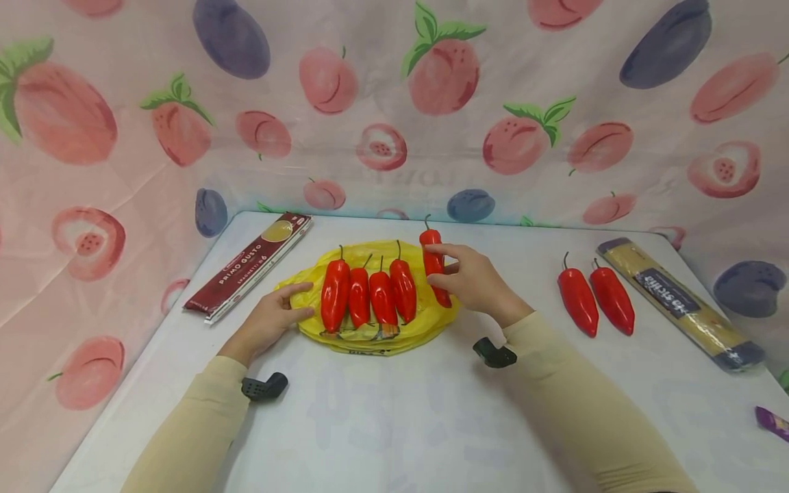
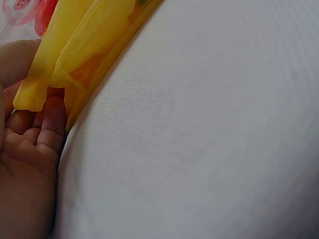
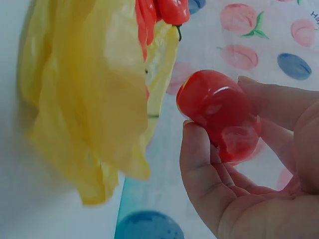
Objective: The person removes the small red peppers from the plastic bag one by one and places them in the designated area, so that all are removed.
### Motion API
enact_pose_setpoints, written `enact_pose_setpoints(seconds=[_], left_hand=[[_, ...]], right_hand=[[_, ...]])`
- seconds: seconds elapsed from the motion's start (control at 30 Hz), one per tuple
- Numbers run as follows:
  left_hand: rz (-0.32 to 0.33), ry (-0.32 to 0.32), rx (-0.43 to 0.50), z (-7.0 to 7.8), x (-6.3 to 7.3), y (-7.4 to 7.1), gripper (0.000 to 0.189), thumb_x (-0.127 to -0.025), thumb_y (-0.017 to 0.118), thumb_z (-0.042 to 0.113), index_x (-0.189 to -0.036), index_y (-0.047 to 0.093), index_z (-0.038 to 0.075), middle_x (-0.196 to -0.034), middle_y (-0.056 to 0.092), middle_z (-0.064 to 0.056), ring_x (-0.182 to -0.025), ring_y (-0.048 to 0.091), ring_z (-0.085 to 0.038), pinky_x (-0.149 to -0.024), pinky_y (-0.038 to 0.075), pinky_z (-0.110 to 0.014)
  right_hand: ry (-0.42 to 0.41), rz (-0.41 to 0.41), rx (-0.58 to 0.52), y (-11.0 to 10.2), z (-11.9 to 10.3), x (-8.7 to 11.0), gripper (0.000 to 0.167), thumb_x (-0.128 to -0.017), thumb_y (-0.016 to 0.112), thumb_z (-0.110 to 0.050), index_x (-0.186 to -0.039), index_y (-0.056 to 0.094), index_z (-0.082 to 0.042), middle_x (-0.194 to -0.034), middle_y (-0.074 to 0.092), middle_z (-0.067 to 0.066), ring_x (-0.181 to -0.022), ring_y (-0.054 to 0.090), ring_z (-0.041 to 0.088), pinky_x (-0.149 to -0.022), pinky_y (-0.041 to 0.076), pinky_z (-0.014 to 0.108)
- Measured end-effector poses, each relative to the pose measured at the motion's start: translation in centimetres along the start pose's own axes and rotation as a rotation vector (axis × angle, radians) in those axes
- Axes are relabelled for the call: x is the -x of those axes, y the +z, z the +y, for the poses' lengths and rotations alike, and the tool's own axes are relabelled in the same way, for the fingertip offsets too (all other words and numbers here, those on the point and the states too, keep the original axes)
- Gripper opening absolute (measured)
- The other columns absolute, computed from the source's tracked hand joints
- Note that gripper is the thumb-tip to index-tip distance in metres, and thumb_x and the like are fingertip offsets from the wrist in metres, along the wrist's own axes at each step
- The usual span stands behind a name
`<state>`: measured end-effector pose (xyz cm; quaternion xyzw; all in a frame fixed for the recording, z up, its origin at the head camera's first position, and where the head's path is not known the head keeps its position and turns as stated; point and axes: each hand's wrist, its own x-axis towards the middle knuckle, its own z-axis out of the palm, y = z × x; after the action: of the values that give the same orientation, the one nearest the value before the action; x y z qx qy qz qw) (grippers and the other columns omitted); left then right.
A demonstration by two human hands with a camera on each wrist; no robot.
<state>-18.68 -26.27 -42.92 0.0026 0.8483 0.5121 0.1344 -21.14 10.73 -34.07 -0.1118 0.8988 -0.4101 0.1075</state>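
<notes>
A yellow plastic bag (image 1: 370, 342) lies flat at the middle of the table, with several glossy red peppers (image 1: 335, 294) side by side on it, stems pointing away. At the bag's left edge, my left hand (image 1: 276, 316) holds its rim; the left wrist view shows the yellow film (image 2: 75, 55) between thumb and fingers. My right hand (image 1: 473, 277) pinches another red pepper (image 1: 434, 263) between thumb and fingers, over the bag's right side, its stem up. In the right wrist view that pepper's rounded end (image 3: 217, 112) faces the camera, beside the hanging bag folds (image 3: 99, 99).
Two more red peppers (image 1: 578, 301) lie to the right, beside a clear pack of spaghetti (image 1: 678, 301) with blue ends. A dark red spaghetti pack (image 1: 246, 267) lies at the back left. A purple wrapper (image 1: 772, 423) is at the right edge. Fruit-printed cloth (image 1: 382, 82) hangs behind the table.
</notes>
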Motion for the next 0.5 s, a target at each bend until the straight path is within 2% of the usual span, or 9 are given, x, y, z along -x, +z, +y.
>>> enact_pose_setpoints(seconds=[0.5], left_hand=[[-0.004, -0.003, -0.014, 0.1, 0.2, 0.0, 0.066, -0.092, 0.072, 0.031, -0.150, 0.047, 0.017, -0.161, 0.026, -0.017, -0.145, 0.021, -0.039, -0.115, 0.019, -0.064]], right_hand=[[0.116, 0.051, 0.078, -4.4, 4.2, 2.9, 0.065, -0.095, 0.069, -0.024, -0.154, 0.042, -0.022, -0.143, 0.047, 0.017, -0.123, 0.051, 0.039, -0.080, 0.059, 0.045]])
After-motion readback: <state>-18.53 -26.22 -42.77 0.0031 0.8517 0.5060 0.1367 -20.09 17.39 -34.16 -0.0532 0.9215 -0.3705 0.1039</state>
